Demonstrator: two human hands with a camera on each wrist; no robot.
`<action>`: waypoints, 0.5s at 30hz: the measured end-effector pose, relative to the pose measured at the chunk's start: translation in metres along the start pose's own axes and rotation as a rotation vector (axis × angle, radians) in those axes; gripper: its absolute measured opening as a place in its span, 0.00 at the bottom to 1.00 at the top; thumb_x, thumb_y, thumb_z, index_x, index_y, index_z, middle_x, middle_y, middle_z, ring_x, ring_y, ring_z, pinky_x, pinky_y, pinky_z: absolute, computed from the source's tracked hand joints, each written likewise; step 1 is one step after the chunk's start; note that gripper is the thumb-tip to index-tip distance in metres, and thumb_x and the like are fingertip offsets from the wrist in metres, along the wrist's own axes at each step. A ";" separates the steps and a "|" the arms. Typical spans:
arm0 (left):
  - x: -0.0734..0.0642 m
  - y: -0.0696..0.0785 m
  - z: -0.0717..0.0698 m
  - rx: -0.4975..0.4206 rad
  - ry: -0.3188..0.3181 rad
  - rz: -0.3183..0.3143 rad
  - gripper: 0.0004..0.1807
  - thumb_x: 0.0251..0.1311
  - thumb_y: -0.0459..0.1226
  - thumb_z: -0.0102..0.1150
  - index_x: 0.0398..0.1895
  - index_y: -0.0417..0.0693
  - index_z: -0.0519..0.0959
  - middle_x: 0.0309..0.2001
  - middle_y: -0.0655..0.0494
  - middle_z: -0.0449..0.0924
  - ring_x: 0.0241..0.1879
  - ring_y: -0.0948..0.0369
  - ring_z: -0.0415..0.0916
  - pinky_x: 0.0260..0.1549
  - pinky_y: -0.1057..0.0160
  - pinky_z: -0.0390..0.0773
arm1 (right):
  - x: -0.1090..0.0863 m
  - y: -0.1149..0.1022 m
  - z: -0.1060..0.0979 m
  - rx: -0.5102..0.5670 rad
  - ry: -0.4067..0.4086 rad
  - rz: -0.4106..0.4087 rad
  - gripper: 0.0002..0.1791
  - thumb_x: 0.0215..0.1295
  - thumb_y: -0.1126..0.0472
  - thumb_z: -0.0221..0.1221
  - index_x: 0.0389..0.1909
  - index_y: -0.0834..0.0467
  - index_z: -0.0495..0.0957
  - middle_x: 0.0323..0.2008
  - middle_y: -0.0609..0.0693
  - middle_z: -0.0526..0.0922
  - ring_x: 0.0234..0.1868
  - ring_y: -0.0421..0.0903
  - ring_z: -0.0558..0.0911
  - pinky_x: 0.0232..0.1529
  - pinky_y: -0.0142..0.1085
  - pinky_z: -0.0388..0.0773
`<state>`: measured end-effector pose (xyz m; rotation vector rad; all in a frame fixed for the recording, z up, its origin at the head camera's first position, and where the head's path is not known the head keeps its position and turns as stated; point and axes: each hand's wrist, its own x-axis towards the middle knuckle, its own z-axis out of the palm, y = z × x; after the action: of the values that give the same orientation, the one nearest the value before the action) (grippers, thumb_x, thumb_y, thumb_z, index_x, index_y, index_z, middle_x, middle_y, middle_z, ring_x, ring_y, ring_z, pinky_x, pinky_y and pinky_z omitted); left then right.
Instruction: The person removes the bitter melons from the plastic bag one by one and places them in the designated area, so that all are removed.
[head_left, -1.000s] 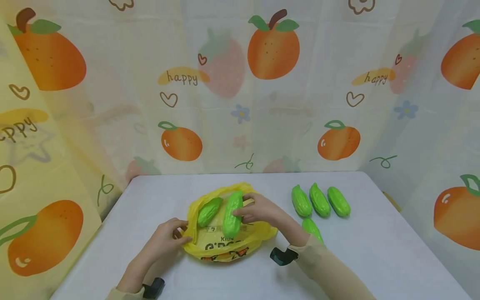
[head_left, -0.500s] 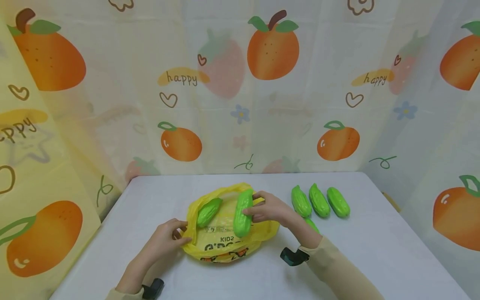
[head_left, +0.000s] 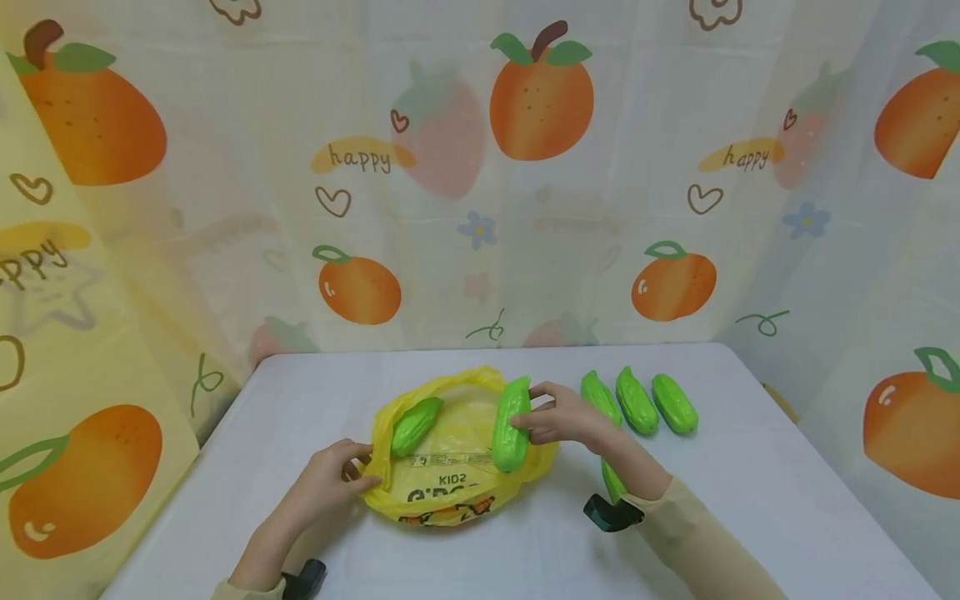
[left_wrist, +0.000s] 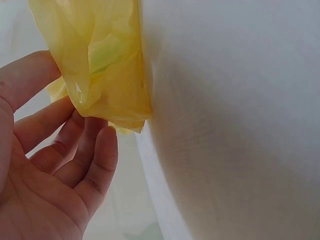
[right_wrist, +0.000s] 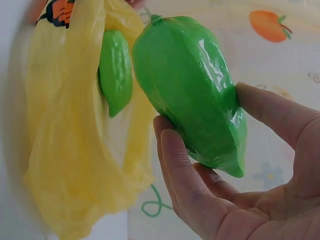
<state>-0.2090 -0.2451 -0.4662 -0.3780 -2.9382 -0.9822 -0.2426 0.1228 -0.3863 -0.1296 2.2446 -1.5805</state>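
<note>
A yellow plastic bag [head_left: 420, 507] lies on the table with its mouth open. My left hand [head_left: 333, 483] pinches its left rim between thumb and fingers. Inside the bag, at the left, is a green bitter melon [head_left: 416, 427], also seen in the right wrist view. My right hand [head_left: 566, 417] holds another glossy, ridged bitter melon [right_wrist: 187, 90] between thumb and fingers. This one is above the bag's right side, roughly upright in the head view.
Three bitter melons [head_left: 637, 402] lie in a row at the back right of the white table [head_left: 750, 500]. Another melon [head_left: 612, 482] is partly hidden under my right forearm. A fruit-print curtain [head_left: 450, 275] hangs behind.
My right hand has moved rightward with its bitter melon, from over the bag's middle to its right side. My left hand keeps its hold on the rim.
</note>
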 end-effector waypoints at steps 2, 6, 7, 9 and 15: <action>0.000 0.000 0.000 -0.002 -0.002 -0.002 0.26 0.49 0.43 0.71 0.50 0.40 0.80 0.37 0.58 0.79 0.30 0.66 0.73 0.27 0.70 0.73 | -0.001 0.002 -0.004 -0.004 0.003 0.005 0.37 0.54 0.56 0.69 0.60 0.67 0.63 0.44 0.61 0.81 0.35 0.48 0.86 0.41 0.41 0.82; 0.000 0.001 -0.001 -0.007 -0.005 -0.010 0.26 0.49 0.43 0.71 0.50 0.41 0.80 0.36 0.58 0.78 0.31 0.66 0.73 0.27 0.70 0.73 | -0.006 0.005 -0.013 -0.008 -0.003 0.001 0.38 0.54 0.56 0.68 0.61 0.68 0.61 0.46 0.63 0.80 0.37 0.49 0.85 0.42 0.42 0.81; 0.000 0.001 -0.001 -0.008 -0.005 -0.013 0.25 0.48 0.43 0.71 0.50 0.41 0.80 0.36 0.58 0.78 0.31 0.66 0.73 0.27 0.70 0.73 | -0.007 0.006 -0.015 -0.009 -0.006 -0.001 0.39 0.55 0.56 0.68 0.61 0.68 0.61 0.47 0.63 0.80 0.37 0.49 0.85 0.43 0.42 0.81; 0.000 0.002 -0.001 -0.009 -0.004 -0.015 0.26 0.48 0.43 0.71 0.50 0.41 0.80 0.36 0.58 0.78 0.31 0.66 0.72 0.27 0.70 0.73 | -0.010 0.006 -0.019 -0.018 -0.004 -0.002 0.40 0.55 0.55 0.68 0.62 0.69 0.60 0.47 0.64 0.79 0.38 0.49 0.85 0.43 0.42 0.81; 0.000 0.002 -0.002 -0.011 -0.001 -0.012 0.26 0.48 0.43 0.71 0.51 0.42 0.80 0.36 0.58 0.78 0.31 0.66 0.72 0.27 0.70 0.73 | -0.014 0.011 -0.032 -0.032 0.024 0.010 0.42 0.56 0.54 0.67 0.64 0.70 0.58 0.49 0.66 0.78 0.38 0.50 0.86 0.43 0.43 0.81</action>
<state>-0.2085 -0.2450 -0.4635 -0.3623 -2.9405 -1.0001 -0.2396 0.1591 -0.3834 -0.1090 2.2862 -1.5490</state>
